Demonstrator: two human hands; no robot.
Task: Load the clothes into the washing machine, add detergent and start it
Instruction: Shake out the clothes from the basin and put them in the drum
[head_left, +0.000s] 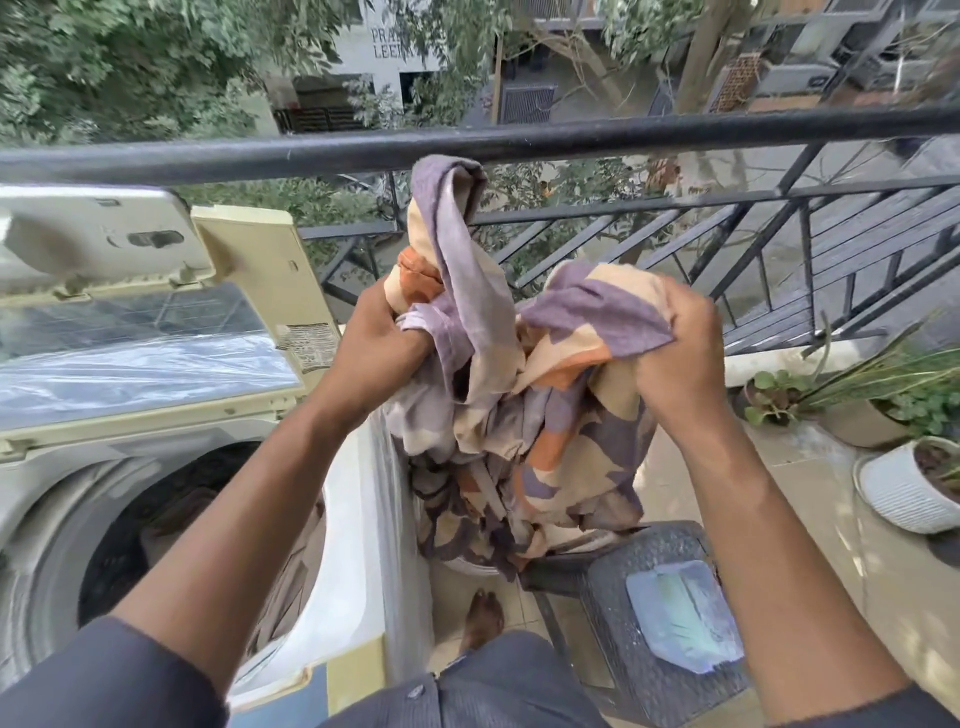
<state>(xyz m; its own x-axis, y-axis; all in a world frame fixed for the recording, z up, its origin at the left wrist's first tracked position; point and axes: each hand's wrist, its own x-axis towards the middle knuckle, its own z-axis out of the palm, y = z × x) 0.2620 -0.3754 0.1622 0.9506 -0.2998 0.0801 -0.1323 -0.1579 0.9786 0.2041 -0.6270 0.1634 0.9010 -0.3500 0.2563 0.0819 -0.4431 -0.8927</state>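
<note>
A big patterned cloth in purple, cream and orange hangs bunched in front of me, just right of the washing machine. My left hand grips its left folds and my right hand clutches its right edge. The cloth's lower end trails down toward a basket beside the machine. The top-loading washing machine stands at the left with its lid raised. Its drum is open, with brownish clothing inside. A flat blue packet lies on a dark stool at the lower right.
A black metal balcony railing runs across just beyond the cloth. Potted plants sit on the tiled floor at the right. My bare foot shows between the machine and the stool. Trees and buildings lie beyond the rail.
</note>
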